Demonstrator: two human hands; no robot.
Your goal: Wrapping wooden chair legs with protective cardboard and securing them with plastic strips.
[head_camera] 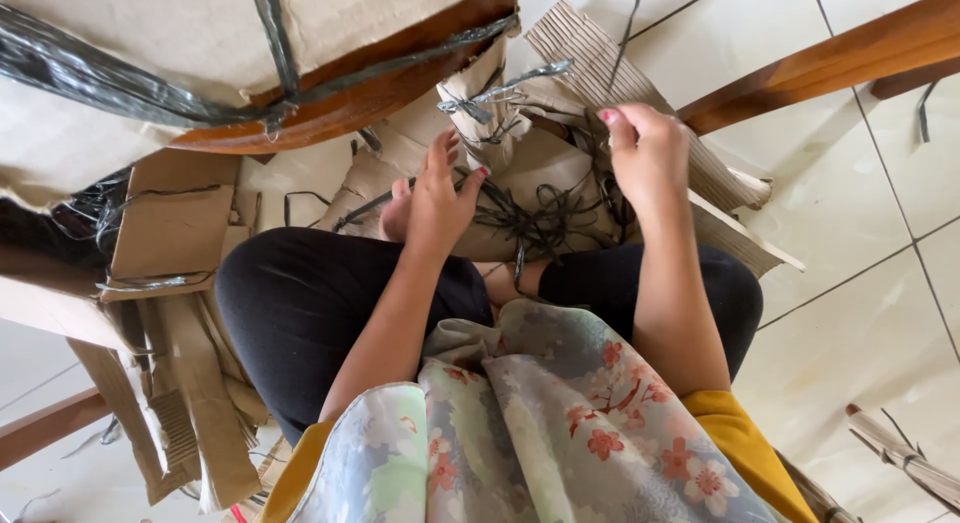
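Observation:
I sit on the floor with my knees spread, in black trousers and a flowered cloth. My left hand point(437, 195) hovers with fingers apart over a tangle of thin dark plastic strips point(545, 213) lying on brown cardboard pieces point(530, 163). My right hand point(648, 153) is curled, its fingers pinched on some of the dark strips at the tangle's right side. A knotted grey strip point(480, 103) ties folded cardboard just beyond my left fingers. A ridged corrugated sheet point(590, 53) lies behind both hands.
A cardboard bundle point(150, 43) bound with dark strips rests on a round wooden edge point(360, 103) at upper left. Torn cardboard scraps point(190, 383) pile at my left. A wooden rail point(830, 58) crosses the upper right over pale floor tiles point(860, 313).

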